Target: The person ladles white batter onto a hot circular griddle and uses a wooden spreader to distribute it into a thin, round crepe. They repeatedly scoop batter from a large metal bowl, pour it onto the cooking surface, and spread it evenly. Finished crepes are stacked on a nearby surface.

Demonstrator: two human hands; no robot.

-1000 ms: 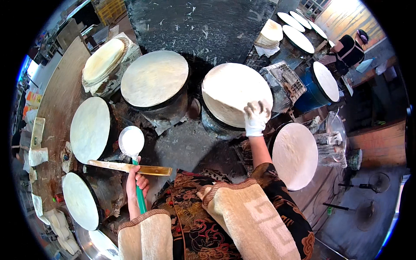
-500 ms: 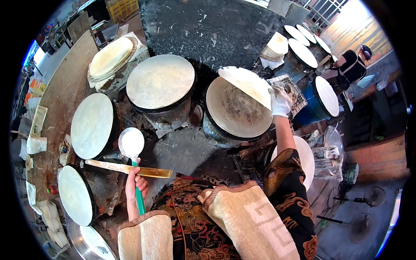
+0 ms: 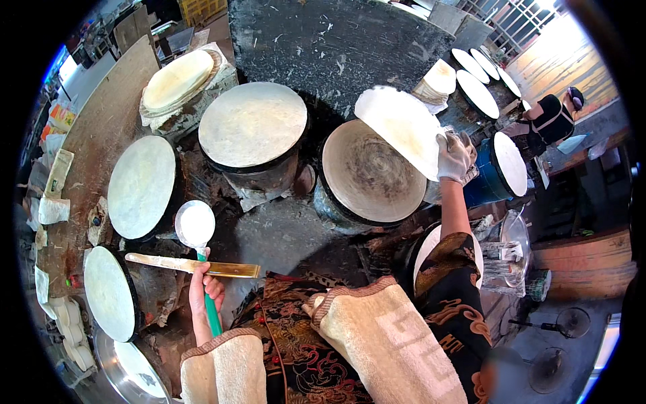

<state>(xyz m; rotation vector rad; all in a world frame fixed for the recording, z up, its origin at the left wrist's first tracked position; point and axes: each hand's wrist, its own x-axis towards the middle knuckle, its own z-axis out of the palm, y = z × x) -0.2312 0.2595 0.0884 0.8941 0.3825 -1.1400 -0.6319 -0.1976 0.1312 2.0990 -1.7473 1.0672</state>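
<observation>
My right hand [image 3: 455, 158], in a white glove, pinches the right edge of a thin, pale round pancake [image 3: 397, 124]. The pancake overlaps the far right side of a round griddle [image 3: 373, 172], whose brownish surface is mostly bare. I cannot tell whether the pancake still touches it. Low on the left, my bare left hand [image 3: 204, 289] is closed around the green handle of a ladle [image 3: 195, 224], its bowl coated in white batter. The same hand grips a long flat scraper [image 3: 168, 262], smeared white towards its left end, lying crosswise over the handle.
Batter-covered griddles stand around me: one ahead [image 3: 252, 124], two at left [image 3: 141, 188] [image 3: 109, 294]. Stacked pancakes [image 3: 178, 81] lie far left, another stack [image 3: 437, 81] far right. A metal basin [image 3: 128, 367] is low left. A blue drum [image 3: 481, 178] and another person [image 3: 552, 118] are right.
My right hand has moved to the right, drawing the pancake up and away from the griddle, so more bare griddle shows. My left hand still holds the ladle and scraper, slightly shifted in view.
</observation>
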